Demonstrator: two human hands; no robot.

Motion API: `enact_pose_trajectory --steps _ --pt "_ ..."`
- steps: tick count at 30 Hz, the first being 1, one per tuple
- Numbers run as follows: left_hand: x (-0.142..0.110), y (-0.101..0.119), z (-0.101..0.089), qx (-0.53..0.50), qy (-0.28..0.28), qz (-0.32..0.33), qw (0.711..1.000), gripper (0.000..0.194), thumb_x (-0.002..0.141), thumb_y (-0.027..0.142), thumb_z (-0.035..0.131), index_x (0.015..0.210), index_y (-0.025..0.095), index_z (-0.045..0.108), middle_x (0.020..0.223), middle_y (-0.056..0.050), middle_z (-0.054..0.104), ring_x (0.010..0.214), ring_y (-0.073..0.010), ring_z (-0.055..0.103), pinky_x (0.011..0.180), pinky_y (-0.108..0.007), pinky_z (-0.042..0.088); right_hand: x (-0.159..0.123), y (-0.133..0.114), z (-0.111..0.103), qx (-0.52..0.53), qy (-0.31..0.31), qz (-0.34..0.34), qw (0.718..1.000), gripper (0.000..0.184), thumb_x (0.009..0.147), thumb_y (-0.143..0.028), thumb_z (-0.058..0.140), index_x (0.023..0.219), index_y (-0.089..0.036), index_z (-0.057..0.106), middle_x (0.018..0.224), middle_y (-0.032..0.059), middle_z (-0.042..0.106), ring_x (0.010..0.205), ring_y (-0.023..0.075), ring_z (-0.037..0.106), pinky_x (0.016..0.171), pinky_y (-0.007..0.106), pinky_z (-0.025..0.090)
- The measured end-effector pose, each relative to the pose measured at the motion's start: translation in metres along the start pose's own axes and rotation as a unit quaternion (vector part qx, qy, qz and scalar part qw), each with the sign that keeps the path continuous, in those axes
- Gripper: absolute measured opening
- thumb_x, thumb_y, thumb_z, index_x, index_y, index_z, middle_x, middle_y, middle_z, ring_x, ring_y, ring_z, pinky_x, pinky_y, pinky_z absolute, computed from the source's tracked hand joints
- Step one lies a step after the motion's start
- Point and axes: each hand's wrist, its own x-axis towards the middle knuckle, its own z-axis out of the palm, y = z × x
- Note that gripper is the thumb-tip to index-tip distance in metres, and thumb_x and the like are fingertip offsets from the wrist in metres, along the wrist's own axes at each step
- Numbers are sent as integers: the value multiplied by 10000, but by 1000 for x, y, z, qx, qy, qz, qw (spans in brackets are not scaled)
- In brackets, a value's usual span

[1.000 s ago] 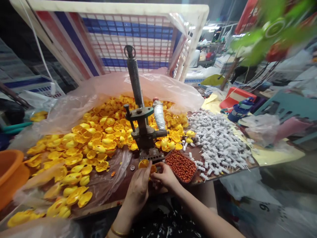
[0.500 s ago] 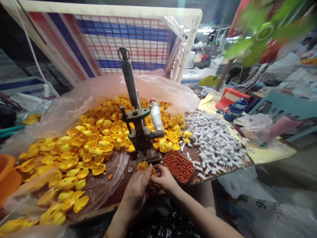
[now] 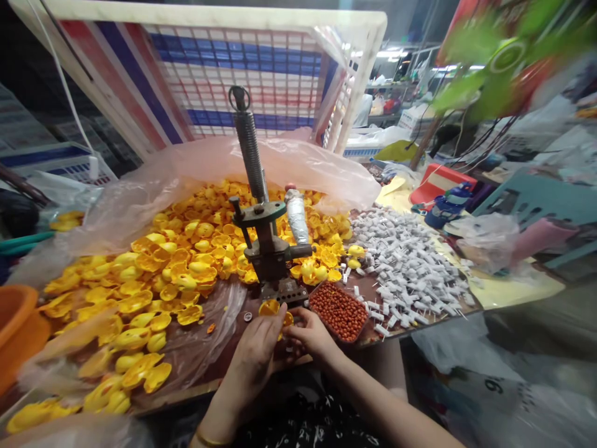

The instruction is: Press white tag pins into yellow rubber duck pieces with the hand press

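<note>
My left hand is closed around a yellow hollow plastic shell near the table's front edge. My right hand meets it from the right, its fingers bent in a pinch at the shell's right side; whether a smaller part sits between them is hidden. Just behind both hands stands a hand press with a tall spring and a handle wrapped in silver tape. Right beside my right hand is a clear tub of small red-brown beads. A small round metal-looking piece lies left of the press base.
A big heap of yellow shells spreads over plastic sheeting on the left and behind the press. White small parts with thin pins are piled at right. A white crate leans behind; a green fan spins upper right. An orange bucket stands left.
The whole view has shifted slightly to the right. Both hands stay together at the yellow shell, with only small finger movement of the right hand.
</note>
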Motion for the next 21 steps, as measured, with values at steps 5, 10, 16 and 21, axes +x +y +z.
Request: enact_pose_trajectory --steps 5,10,16,21 --pt "2 -1 -3 -6 -10 -18 1000 817 807 1 377 1514 190 15 969 -108 638 878 -226 591 781 -382 554 -1 -1 2 7 12 -2 1000 547 526 -336 708 993 -129 513 442 -108 517 328 62 413 360 207 399" --pt "3 1 -3 1 -38 -16 999 835 795 15 381 1513 189 -6 986 -110 638 897 -239 594 792 -403 553 2 3 2 -8 -13 11 1000 595 538 -403 739 1017 -147 494 428 -115 502 321 74 422 366 215 396" --pt "0 -4 -9 -4 -55 -27 998 819 792 -14 343 1515 218 36 1046 -111 620 952 -227 592 841 -406 541 4 9 4 -54 -2 -55 997 556 546 -456 791 928 -171 503 674 -29 609 500 91 539 441 203 416" --pt "-7 -1 -7 -1 36 -24 999 775 844 -19 377 1504 295 120 1182 -120 531 1116 -226 534 922 -400 514 2 -3 -1 -11 -65 -59 996 634 488 -525 828 897 -198 470 843 -7 620 616 123 600 483 216 454"
